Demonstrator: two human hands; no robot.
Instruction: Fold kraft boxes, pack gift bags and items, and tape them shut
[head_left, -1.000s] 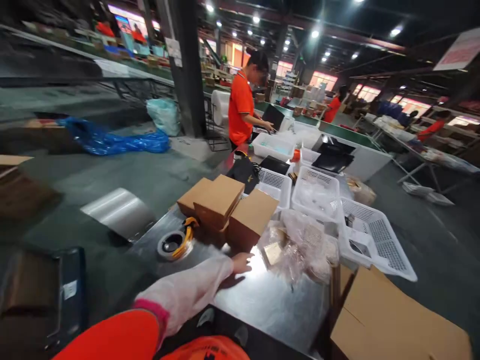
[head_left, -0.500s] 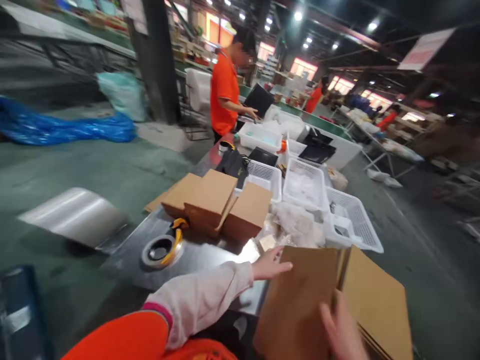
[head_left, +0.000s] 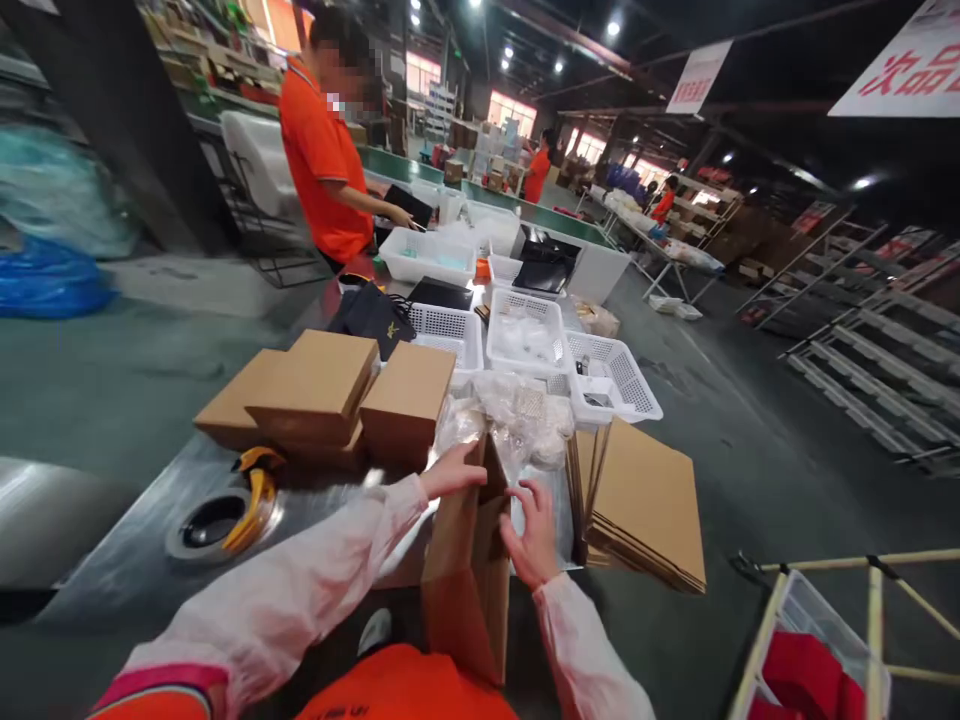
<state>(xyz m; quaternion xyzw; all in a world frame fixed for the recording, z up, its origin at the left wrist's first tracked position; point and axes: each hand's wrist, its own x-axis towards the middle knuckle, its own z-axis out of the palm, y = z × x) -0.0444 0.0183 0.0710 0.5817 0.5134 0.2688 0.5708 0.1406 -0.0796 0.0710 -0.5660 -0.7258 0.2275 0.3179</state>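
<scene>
A partly opened brown carton (head_left: 469,570) stands on end at the near table edge, close to my body. My left hand (head_left: 454,472) grips its top left edge. At its right side, my right hand (head_left: 531,530) has its fingers spread and curved, the fingertips at the carton's edge. A stack of flat cardboard (head_left: 649,500) lies just right of my right hand. Beyond the carton are clear plastic-wrapped pieces (head_left: 525,415). Closed brown boxes (head_left: 409,395) sit to the left, behind a tape dispenser (head_left: 225,515) with a yellow handle.
White baskets (head_left: 529,330) and a black bag (head_left: 375,318) occupy the middle of the table. A person in orange (head_left: 322,160) stands at its far left side, holding a dark item. Red items in a crate (head_left: 806,670) are at the lower right.
The carton has come away from the flat stack toward my body and its panels have parted. My right hand has moved up to its far edge. The view has turned right.
</scene>
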